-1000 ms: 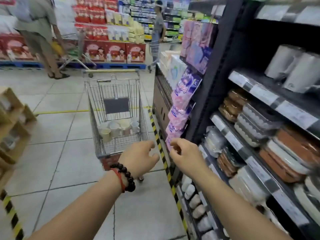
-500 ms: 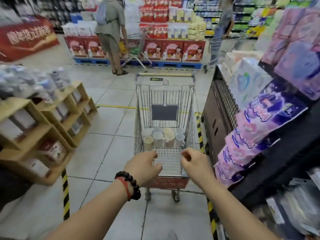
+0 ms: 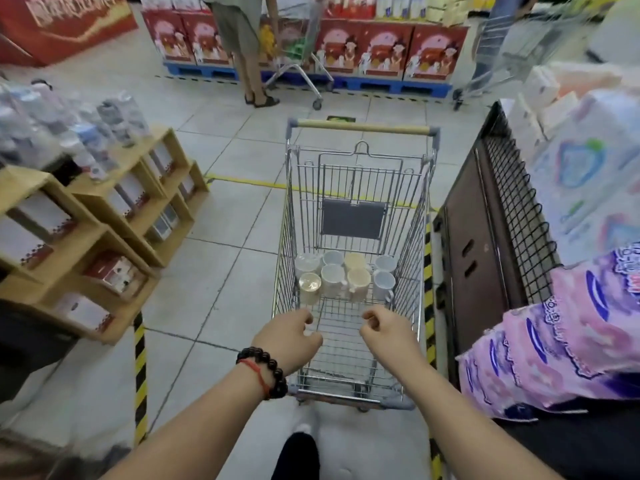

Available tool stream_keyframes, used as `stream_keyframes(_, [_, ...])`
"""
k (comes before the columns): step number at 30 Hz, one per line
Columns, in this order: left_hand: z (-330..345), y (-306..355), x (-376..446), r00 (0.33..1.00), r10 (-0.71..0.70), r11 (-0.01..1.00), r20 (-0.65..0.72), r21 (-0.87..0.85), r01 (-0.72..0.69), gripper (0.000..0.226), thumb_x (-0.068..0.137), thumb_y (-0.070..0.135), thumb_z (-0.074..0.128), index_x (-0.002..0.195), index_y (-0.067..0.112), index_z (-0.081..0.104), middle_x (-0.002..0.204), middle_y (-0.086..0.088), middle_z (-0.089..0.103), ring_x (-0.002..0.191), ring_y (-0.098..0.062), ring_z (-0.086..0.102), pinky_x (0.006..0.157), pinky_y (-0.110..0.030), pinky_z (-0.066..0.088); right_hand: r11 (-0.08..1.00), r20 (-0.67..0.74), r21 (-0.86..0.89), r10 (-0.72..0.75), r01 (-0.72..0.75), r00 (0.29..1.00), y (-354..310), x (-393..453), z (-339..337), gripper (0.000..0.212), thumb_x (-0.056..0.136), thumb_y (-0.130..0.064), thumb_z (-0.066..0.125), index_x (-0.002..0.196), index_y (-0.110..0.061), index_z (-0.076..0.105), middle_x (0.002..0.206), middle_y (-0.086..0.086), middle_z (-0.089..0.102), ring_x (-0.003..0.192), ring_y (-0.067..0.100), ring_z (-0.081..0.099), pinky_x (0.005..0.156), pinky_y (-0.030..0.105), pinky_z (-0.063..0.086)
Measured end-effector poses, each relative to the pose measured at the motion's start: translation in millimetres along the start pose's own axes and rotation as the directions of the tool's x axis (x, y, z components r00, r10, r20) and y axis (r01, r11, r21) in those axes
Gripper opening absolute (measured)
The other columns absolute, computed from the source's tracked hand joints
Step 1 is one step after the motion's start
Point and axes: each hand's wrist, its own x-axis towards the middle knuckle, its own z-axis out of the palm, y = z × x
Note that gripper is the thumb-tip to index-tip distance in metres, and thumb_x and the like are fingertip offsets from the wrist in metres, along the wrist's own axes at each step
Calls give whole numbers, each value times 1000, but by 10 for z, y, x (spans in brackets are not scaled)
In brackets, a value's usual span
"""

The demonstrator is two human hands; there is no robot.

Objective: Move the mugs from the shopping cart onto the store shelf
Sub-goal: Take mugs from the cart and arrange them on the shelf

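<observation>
A wire shopping cart (image 3: pixel 362 128) stands straight ahead with its wooden handle on the far side. Several mugs (image 3: pixel 332 276) stand in two rows at the far end of its basket: white ones, cream ones (image 3: pixel 358 282) and a clear one (image 3: pixel 309 283). My left hand (image 3: pixel 290 338), with a bead bracelet on the wrist, and my right hand (image 3: pixel 385 330) both hover over the near end of the basket. Their fingers are loosely curled and hold nothing. Both hands are short of the mugs.
A dark rack (image 3: pixel 485 244) with pink and purple soft packs (image 3: pixel 561 334) borders the cart on the right. Wooden display crates (image 3: pixel 114 216) with bottles stand on the left. A person (image 3: pixel 242 36) with another cart stands ahead by red boxes. Black-and-yellow tape marks the floor.
The view has swung left from the shelf to face the cart. Both hands have moved forward over the basket's near end, and the cart now looks closer.
</observation>
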Motion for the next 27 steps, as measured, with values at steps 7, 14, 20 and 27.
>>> stream_keyframes(7, [108, -121, 930, 988, -9, 999, 153, -46, 16, 41, 84, 40, 50, 122, 25, 56, 118, 3, 62, 103, -17, 58, 88, -31, 49, 989, 24, -15, 149, -149, 989, 69, 679, 106, 13, 90, -28, 55, 101, -23, 61, 88, -9, 61, 80, 9, 59, 68, 27, 48])
stream_keyframes(14, [362, -117, 1885, 953, 14, 995, 301, -95, 15, 49, 85, 40, 49, 130, 22, 53, 113, 2, 63, 89, -13, 60, 81, -30, 53, 937, -1, 57, 345, -344, 939, 272, 1307, 329, 16, 90, -24, 56, 105, -24, 60, 87, -10, 60, 72, 6, 58, 60, 26, 46])
stream_keyframes(20, [815, -90, 2619, 937, -42, 987, 346, -131, 93, 46, 86, 38, 52, 130, 22, 53, 115, 2, 62, 90, -15, 55, 77, -24, 44, 853, 32, 152, 500, -499, 865, 678, 1857, 631, 31, 88, -22, 56, 119, -23, 54, 104, -4, 61, 77, 14, 62, 64, 32, 54])
stream_keyframes(27, [1752, -167, 3557, 926, -91, 982, 366, -124, 146, 42, 90, 36, 53, 128, 18, 51, 107, -5, 62, 94, -24, 59, 76, -30, 47, 767, 9, 119, 634, -630, 773, 1523, 2823, 1131, 37, 86, -22, 48, 123, -27, 44, 97, -2, 61, 81, 23, 57, 68, 32, 47])
